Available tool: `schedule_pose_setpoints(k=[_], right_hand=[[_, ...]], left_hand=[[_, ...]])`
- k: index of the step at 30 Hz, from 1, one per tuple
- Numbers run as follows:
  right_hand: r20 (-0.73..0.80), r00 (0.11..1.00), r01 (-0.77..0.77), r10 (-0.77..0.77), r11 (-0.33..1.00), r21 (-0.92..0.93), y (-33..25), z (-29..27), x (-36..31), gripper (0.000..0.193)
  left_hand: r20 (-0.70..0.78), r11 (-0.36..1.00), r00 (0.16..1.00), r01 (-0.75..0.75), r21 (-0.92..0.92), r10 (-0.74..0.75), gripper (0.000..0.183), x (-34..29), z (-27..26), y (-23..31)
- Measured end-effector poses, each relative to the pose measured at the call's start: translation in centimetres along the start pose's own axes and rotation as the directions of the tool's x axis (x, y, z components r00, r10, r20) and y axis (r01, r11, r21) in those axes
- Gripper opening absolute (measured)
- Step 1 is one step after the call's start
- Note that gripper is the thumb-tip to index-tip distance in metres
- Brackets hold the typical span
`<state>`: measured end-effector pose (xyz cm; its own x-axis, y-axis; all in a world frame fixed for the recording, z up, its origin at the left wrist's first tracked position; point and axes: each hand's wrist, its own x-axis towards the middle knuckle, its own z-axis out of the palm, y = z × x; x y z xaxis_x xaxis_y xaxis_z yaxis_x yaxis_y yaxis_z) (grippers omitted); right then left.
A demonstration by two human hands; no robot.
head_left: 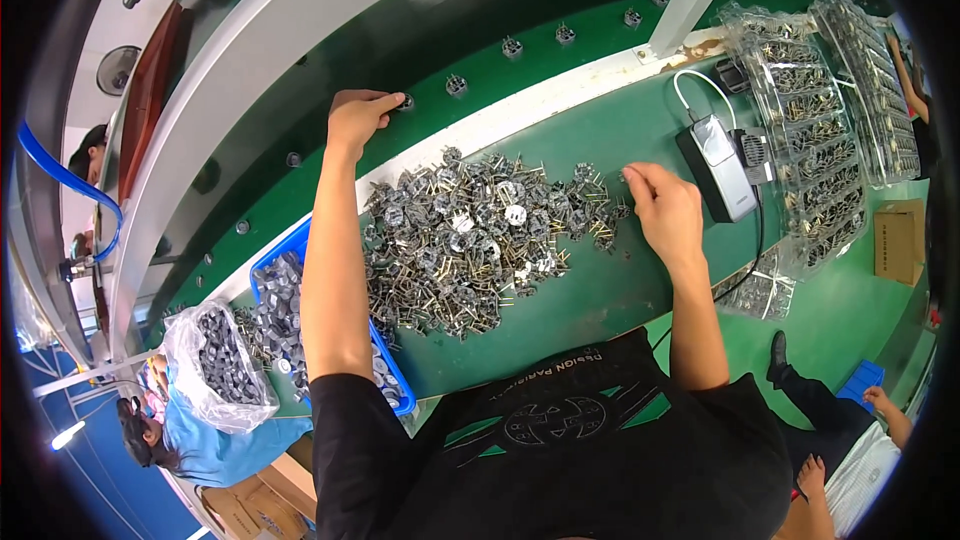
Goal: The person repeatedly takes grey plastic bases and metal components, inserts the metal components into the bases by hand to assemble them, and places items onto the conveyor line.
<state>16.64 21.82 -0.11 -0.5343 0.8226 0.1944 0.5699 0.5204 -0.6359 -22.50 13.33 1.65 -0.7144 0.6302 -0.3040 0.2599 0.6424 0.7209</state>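
Note:
My left hand point(358, 123) reaches over to the green conveyor belt point(420, 118). Its thumb and forefinger pinch a small dark part with metal pins point(406, 103), low at the belt. To the right of a large heap of similar pinned parts point(460, 240) on the green table, my right hand point(665, 208) is closed, thumb against forefinger. Whatever may be in those fingertips is too small to make out. More pinned parts point(512, 47) stand spaced in a row along the belt.
A blue tray point(402, 402) of grey pieces lies under my left forearm, beside a clear bag point(262, 410) of grey pieces. At right are a power bank point(715, 145) with a white cable and clear plastic trays point(800, 110) of parts. A metal post point(695, 0) rises by the belt. People sit nearby.

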Motion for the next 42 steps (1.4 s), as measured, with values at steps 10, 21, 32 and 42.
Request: schedule_pose_setpoints(k=[10,21,32,42], right_hand=[[0.197,0.955,-0.29,0.223,0.551,0.783,-0.1,-0.4,-0.3,0.009],[0.138,0.959,0.014,-0.247,0.529,0.849,-7.9,1.2,-0.5,0.018],[-0.063,0.834,0.502,-0.548,0.706,0.501,-9.9,1.2,-0.6,0.019],[-0.162,0.837,0.523,-0.524,0.675,0.52,-9.7,2.5,-1.3,0.019]], left_hand=[[-0.11,0.847,0.96,-0.281,-0.451,0.259,0.037,-15.5,0.0,1.8],[-0.087,0.821,0.952,-0.297,-0.488,0.293,0.039,-22.8,6.1,1.8],[0.014,0.859,0.93,-0.334,-0.388,0.367,0.041,-23.8,6.5,1.3],[0.02,0.792,0.923,-0.318,-0.521,0.384,0.04,-23.5,6.8,1.3]])
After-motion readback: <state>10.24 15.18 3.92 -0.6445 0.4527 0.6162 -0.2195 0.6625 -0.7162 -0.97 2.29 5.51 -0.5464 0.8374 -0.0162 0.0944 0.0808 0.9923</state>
